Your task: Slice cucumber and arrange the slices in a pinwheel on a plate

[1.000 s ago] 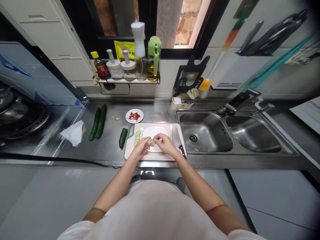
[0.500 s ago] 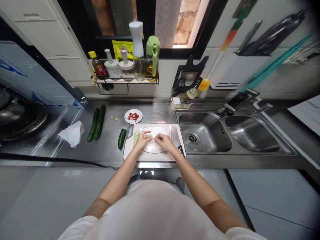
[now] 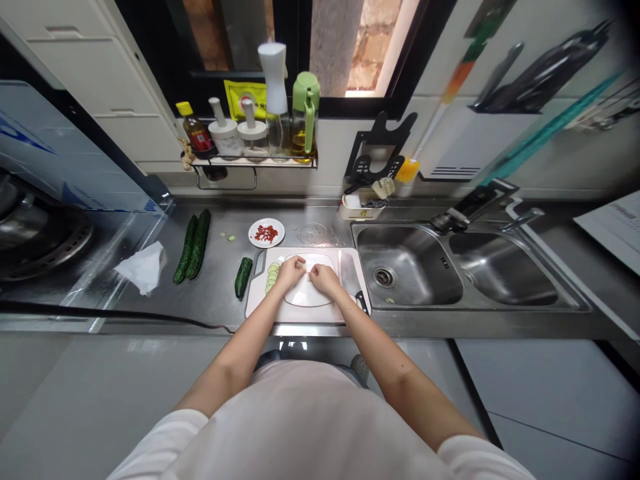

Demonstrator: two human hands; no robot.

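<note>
Fingers of the left hand (image 3: 290, 272) have curled in since half a second ago, pinching a pale piece (image 3: 303, 266) over the square plate (image 3: 310, 298) on the chopping board (image 3: 256, 303); those of the right hand (image 3: 324, 279) are bent, their grip too small to tell. Beyond the board's left corner, a round dish (image 3: 253, 235) holds chopped red bits (image 3: 267, 234). High behind the board, a green-topped jug (image 3: 306, 100) holds yellow liquid (image 3: 301, 148). Right of it, the sink (image 3: 415, 260) holds a green scrap (image 3: 390, 301).
</note>
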